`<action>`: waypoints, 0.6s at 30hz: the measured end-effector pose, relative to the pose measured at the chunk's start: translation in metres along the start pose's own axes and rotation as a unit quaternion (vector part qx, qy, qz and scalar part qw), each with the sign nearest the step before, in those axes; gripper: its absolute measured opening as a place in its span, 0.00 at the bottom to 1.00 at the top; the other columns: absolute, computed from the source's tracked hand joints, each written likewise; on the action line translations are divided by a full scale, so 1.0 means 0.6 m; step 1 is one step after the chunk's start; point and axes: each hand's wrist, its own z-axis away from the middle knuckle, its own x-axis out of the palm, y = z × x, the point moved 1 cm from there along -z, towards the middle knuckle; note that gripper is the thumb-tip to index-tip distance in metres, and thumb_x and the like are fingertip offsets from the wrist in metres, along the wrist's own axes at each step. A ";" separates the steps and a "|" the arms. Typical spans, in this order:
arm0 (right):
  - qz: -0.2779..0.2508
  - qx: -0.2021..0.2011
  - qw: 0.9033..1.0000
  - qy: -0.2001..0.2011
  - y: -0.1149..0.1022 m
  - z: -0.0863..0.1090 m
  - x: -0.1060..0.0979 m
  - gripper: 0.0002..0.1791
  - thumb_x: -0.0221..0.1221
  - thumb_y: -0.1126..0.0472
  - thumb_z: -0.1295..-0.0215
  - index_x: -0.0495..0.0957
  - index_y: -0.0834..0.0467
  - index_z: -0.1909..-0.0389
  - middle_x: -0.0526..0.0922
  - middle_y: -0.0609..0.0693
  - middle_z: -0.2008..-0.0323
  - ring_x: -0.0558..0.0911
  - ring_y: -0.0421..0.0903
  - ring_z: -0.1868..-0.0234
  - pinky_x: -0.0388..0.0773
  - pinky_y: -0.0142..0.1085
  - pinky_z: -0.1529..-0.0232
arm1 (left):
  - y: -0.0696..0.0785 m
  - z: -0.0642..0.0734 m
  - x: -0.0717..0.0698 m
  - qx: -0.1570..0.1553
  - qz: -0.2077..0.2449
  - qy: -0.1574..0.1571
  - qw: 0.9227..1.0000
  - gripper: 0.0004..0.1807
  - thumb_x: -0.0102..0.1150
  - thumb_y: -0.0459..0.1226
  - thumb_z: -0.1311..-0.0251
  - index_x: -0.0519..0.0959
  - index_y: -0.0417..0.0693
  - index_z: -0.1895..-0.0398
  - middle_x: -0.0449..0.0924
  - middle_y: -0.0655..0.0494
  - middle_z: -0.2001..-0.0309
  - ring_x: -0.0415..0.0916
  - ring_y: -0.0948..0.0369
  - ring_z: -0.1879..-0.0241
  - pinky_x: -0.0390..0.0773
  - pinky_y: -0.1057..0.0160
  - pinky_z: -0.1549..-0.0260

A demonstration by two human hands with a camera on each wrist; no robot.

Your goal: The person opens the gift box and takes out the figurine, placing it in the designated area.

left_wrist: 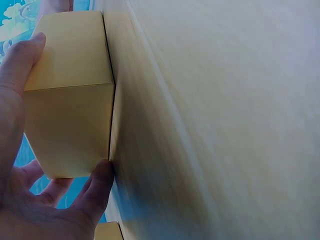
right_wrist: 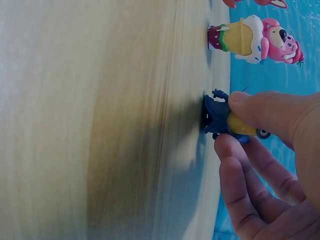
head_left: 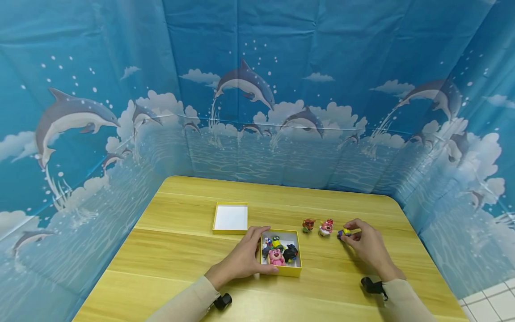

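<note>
My left hand (head_left: pixel 241 259) grips a yellow open-topped box (head_left: pixel 290 271) with thumb and fingers on its sides; in the left wrist view the box (left_wrist: pixel 70 125) rests on the table. Inside are several toy figures, among them a pink bear (head_left: pixel 276 257), a black figure (head_left: pixel 290 253) and a yellow-green one (head_left: pixel 277 243). Farther right, my right hand (head_left: pixel 371 248) pinches a small yellow-and-blue minion figure (right_wrist: pixel 218 116) between thumb and fingers, its blue base right at the tabletop. To its left stand a pink bear figure on an ice-cream cone (right_wrist: pixel 245 40) and a reddish-brown figure (head_left: pixel 308 225).
A shallow yellow lid with a white inside (head_left: pixel 231 218) lies behind and left of the box. All of it is on a wood-grain table (head_left: pixel 169 250). Dolphin-print blue curtains (head_left: pixel 257 152) hang round the back and sides. Each wrist carries a black camera (head_left: pixel 372 286).
</note>
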 end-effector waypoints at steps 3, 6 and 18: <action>-0.001 -0.003 1.000 0.003 0.001 -0.001 0.001 0.18 0.79 0.68 0.27 0.86 0.64 0.41 0.91 0.69 0.43 0.94 0.52 0.59 0.94 0.43 0.60 | -0.001 0.000 0.000 0.000 -0.002 0.001 1.000 0.71 0.89 0.67 0.44 0.57 0.60 0.04 0.66 0.51 0.15 0.76 0.49 0.20 0.80 0.39 0.19; -0.002 -0.005 1.000 0.005 0.003 -0.001 0.002 0.18 0.79 0.68 0.28 0.86 0.64 0.41 0.91 0.69 0.43 0.94 0.51 0.60 0.92 0.40 0.61 | -0.002 0.000 0.001 -0.001 -0.003 0.000 1.000 0.71 0.89 0.68 0.44 0.57 0.61 0.04 0.66 0.51 0.14 0.76 0.49 0.21 0.80 0.39 0.19; 0.005 0.008 1.000 0.004 0.005 -0.001 0.009 0.20 0.80 0.66 0.27 0.85 0.66 0.41 0.91 0.69 0.44 0.95 0.53 0.58 0.94 0.45 0.58 | -0.006 -0.002 0.003 0.001 -0.007 0.000 1.000 0.71 0.88 0.68 0.44 0.57 0.60 0.04 0.66 0.53 0.15 0.76 0.51 0.22 0.82 0.41 0.21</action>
